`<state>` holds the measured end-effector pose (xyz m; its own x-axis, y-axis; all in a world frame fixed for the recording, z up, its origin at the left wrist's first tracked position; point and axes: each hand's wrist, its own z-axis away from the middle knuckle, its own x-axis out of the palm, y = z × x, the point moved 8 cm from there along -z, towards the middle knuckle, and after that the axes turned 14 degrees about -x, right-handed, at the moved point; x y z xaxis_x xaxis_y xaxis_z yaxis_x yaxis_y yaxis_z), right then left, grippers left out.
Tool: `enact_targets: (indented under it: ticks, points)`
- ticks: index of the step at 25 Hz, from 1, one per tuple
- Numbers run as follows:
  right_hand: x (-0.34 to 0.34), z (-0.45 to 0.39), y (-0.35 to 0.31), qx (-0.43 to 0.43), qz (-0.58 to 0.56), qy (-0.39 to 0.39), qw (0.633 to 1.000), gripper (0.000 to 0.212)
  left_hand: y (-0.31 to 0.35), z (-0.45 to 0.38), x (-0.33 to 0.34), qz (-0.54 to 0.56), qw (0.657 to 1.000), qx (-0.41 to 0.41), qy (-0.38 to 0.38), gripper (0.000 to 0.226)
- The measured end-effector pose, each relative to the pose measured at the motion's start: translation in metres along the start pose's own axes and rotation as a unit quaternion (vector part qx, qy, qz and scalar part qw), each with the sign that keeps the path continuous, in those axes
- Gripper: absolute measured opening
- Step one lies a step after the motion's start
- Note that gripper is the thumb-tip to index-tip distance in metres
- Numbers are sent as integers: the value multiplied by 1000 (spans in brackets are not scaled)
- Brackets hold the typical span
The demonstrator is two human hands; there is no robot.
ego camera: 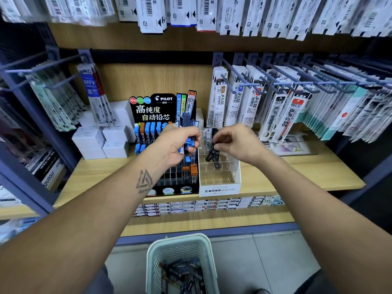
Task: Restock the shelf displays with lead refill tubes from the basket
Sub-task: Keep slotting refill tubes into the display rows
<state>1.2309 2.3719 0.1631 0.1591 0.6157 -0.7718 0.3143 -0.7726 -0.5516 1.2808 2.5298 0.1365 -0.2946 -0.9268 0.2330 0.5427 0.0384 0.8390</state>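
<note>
Shelf (275, 179) carries two displays near its front edge; my left hand (180, 143) grips spare tubes (189, 143), my right hand (235, 143) pinches a black tube (214, 152) to slot into the clear display (220, 177).

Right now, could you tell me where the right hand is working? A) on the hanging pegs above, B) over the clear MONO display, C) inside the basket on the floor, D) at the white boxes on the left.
B: the right hand pinches a dark tube over the clear MONO display, beside the black PILOT display.
</note>
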Motion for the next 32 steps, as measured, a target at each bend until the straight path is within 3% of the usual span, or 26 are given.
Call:
enact_targets:
  ticks: [6,9,14,21,32]
  points:
    - [-5,-5,0,14,108,-14,994,14,-1,1,-3,4,1000,-5,4,18]
    - [1,-1,0,13,120,-37,992,14,0,2,-4,4,1000,-5,5,25]
    - [-12,-4,4,43,61,-5,997,17,1,2,-6,6,1000,-5,1,33]
    - [-7,-3,9,33,136,-9,990,14,0,1,-8,-1,1000,0,3,32]
    - [18,-6,-2,-38,223,-109,968,19,-1,5,-7,-19,1000,2,4,18]
